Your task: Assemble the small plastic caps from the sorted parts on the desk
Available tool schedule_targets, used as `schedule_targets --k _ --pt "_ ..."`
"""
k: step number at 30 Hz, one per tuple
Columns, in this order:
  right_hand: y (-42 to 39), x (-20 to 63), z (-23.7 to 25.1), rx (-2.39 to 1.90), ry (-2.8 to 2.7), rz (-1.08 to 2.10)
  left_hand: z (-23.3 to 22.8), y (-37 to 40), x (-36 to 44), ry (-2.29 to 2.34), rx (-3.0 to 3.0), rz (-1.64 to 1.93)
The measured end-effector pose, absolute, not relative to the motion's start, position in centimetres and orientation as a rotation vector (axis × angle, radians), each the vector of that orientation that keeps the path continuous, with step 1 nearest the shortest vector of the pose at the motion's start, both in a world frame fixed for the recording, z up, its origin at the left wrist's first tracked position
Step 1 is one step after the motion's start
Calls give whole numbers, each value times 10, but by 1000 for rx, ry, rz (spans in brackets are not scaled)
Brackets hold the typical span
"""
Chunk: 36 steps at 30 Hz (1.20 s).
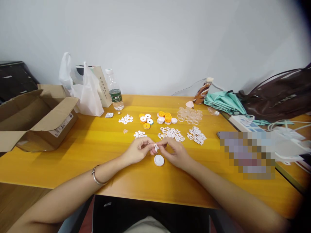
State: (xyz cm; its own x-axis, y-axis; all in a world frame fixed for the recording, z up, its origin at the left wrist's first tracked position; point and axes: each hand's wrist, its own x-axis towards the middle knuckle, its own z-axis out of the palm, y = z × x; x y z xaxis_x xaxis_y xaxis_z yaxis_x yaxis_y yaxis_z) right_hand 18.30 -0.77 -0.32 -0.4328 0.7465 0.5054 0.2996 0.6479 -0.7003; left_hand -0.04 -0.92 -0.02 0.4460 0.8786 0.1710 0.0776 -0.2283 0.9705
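Between the fingertips of both hands is a small white plastic piece (156, 148), its exact shape partly covered by fingers. My left hand (139, 149) pinches it from the left, and my right hand (175, 152) pinches it from the right. Just below them a round white cap-like disc (159, 160) lies flat on the table. Beyond the hands lie several flat white openwork pieces (171, 133), with a second group of white pieces (196, 135) to their right. Small white knobs (140, 134) sit close behind my left hand.
On the yellow wooden table (85, 161) are orange and white rings (146, 120), more orange caps (167, 117), clear rings (190, 115) and white pegs (125, 119). A water bottle (115, 92), cardboard box (55, 126) and plastic bag (87, 97) stand left; a brown drink bottle (203, 91) stands right.
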Motion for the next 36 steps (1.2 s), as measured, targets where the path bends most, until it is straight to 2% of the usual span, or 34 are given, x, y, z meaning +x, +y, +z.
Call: schedule_targets --k 5,10,14,19,28,36 --pt "-8 178 -3 -925 -1879 798 -4 -12 0 992 1773 1010" --pt "10 197 2 -1035 -1707 592 -6 -10 -3 957 1679 1041" --pt "38 229 6 -1150 -1529 606 -5 -6 -4 912 1618 1073" --pt "54 244 -2 -1286 -1652 599 -6 -2 -4 916 1596 1095" --pt "48 226 -12 -1247 -1746 653 -7 -3 -4 906 1592 1047" --pt "52 228 -14 -1299 -1822 509 -6 -3 -3 916 1570 1047"
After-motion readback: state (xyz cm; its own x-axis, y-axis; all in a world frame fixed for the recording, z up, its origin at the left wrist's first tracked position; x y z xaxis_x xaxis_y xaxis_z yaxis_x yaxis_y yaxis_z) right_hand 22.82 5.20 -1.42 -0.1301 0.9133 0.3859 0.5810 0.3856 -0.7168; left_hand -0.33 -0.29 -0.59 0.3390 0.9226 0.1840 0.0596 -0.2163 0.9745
